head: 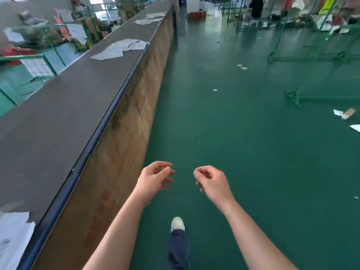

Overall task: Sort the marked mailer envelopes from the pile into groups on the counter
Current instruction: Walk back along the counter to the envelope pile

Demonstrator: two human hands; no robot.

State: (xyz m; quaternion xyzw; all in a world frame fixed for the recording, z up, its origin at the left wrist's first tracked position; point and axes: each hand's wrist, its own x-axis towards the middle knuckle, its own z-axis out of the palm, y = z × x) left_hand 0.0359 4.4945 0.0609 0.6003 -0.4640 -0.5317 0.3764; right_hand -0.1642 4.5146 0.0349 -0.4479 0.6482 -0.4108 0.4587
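Both hands empty over the green floor (243, 133), left hand (153, 178) and right hand (212, 180) with fingers loosely curled, holding nothing, well apart from the counter (58, 117) running along the left. Mailer envelopes sit in groups on the counter: nearest pile (13, 236) cut off at bottom-left corner, middle group (120, 48) overhanging the counter edge, far group (150, 18) blurred; markings unreadable. Wide open floor to the right, scattered scraps (344, 114), green racks (311, 55) blurred.

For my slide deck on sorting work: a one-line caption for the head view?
Both hands, left hand and right hand, hang empty over the green floor beside the counter holding envelope groups.
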